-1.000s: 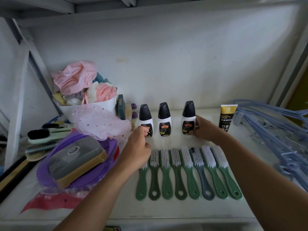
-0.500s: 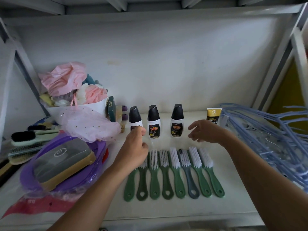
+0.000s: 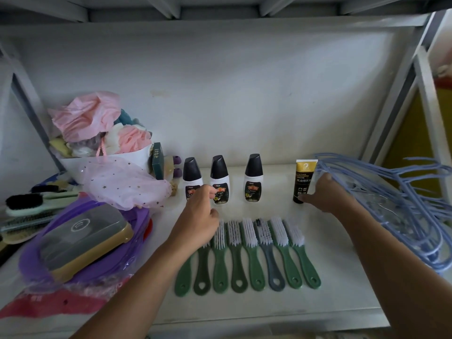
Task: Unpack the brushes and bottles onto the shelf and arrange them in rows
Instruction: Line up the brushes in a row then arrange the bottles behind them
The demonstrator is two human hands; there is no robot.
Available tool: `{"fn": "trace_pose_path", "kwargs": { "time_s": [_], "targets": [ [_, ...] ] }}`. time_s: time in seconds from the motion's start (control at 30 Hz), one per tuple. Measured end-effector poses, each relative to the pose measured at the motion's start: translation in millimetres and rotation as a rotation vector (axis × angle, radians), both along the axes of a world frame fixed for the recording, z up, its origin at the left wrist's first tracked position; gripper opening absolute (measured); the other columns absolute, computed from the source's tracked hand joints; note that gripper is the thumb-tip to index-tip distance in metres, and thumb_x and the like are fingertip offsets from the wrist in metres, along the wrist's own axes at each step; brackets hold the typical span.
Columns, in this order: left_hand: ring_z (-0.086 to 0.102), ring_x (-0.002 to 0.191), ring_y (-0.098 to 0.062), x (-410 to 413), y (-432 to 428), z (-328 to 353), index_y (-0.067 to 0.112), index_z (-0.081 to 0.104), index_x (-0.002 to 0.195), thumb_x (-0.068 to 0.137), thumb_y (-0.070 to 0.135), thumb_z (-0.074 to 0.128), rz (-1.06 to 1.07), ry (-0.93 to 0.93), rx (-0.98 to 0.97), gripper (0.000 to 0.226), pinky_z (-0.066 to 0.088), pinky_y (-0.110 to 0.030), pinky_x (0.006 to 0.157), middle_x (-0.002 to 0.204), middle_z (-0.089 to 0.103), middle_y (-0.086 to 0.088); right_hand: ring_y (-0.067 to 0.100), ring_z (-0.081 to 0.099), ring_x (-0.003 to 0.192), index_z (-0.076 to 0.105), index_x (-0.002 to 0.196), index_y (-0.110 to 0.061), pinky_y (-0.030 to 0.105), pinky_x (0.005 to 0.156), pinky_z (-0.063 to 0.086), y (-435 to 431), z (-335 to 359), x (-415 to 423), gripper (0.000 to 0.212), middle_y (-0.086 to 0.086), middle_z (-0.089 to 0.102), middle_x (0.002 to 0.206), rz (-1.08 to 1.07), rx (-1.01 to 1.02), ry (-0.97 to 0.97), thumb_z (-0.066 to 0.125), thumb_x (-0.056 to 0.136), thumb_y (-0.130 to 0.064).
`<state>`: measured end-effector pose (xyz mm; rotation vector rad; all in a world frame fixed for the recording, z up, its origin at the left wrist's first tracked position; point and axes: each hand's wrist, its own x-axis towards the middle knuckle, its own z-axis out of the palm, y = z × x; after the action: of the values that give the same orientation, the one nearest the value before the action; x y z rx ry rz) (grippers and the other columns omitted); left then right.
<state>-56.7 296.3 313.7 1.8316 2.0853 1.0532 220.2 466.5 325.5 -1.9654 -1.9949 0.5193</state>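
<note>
Three white bottles with black caps stand in a row on the white shelf: left bottle, middle bottle, right bottle. In front of them lies a row of several brushes, green-handled with one grey, white bristles pointing back. My left hand hovers over the leftmost brush heads, fingers loosely curled, hiding the left bottle's base and holding nothing I can see. My right hand grips an upright yellow-and-black tube, with the thumb at its base and the fingers behind it.
A pile of blue hangers fills the shelf's right side, just behind my right hand. At left sit a purple basin holding a gold-and-grey box, a white tub of pink bath poufs, a dark green box and black-bristled brushes.
My right hand let go of the right bottle and moved right to the yellow-and-black tube. My left hand stayed in front of the left bottles. The view tilted slightly.
</note>
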Motion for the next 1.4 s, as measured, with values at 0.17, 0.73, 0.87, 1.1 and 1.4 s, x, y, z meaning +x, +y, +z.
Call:
{"fn": "trace_pose_path", "kwargs": {
  "time_s": [0.17,0.73,0.87,1.1,1.4],
  "targets": [
    [0.047,0.124,-0.013,-7,-1,-4,0.02,0.045,0.131,0.092,0.005,0.051,0.003,0.003,0.004,0.042,0.035,-0.023,0.094,0.132,0.05,0.006,0.031,0.07,0.09,0.058,0.114,-0.022,0.048,0.08,0.059,34,-34,8,0.086,0.006,0.072,0.097,0.059,-0.01,0.16,0.081,0.047,-0.069],
    [0.048,0.125,-0.016,-16,-1,-8,0.016,0.046,0.13,0.091,0.002,0.052,0.0,0.058,0.028,0.042,0.04,-0.028,0.098,0.133,0.051,0.001,0.024,0.064,0.094,0.069,0.112,-0.016,0.031,0.079,0.05,1,-24,-42,0.037,0.007,0.072,0.104,0.184,0.071,0.248,0.08,0.079,-0.029],
    [0.048,0.126,-0.016,-17,-1,-8,0.016,0.046,0.129,0.09,0.001,0.052,-0.001,0.062,0.023,0.042,0.04,-0.027,0.098,0.133,0.051,0.001,0.02,0.056,0.087,0.068,0.115,-0.016,0.026,0.073,0.04,1,-25,-45,0.039,0.008,0.071,0.109,0.178,0.093,0.238,0.08,0.08,-0.03],
    [0.05,0.12,-0.011,-16,4,-7,0.017,0.053,0.123,0.092,0.002,0.052,-0.02,0.067,0.096,0.035,0.04,-0.022,0.089,0.126,0.054,0.005,0.019,0.052,0.085,0.065,0.117,-0.014,0.026,0.072,0.038,3,-24,-44,0.041,0.009,0.07,0.112,0.181,0.101,0.198,0.078,0.082,-0.03],
    [0.057,0.102,-0.017,-15,35,35,0.013,0.067,0.102,0.087,0.0,0.062,-0.055,0.392,0.451,0.021,0.047,-0.032,0.091,0.108,0.062,0.003,0.023,0.059,0.108,0.047,0.137,-0.016,0.038,0.088,0.048,4,4,-27,0.089,0.008,0.062,0.119,0.116,0.051,0.374,0.084,0.067,-0.056]
  ]
}}
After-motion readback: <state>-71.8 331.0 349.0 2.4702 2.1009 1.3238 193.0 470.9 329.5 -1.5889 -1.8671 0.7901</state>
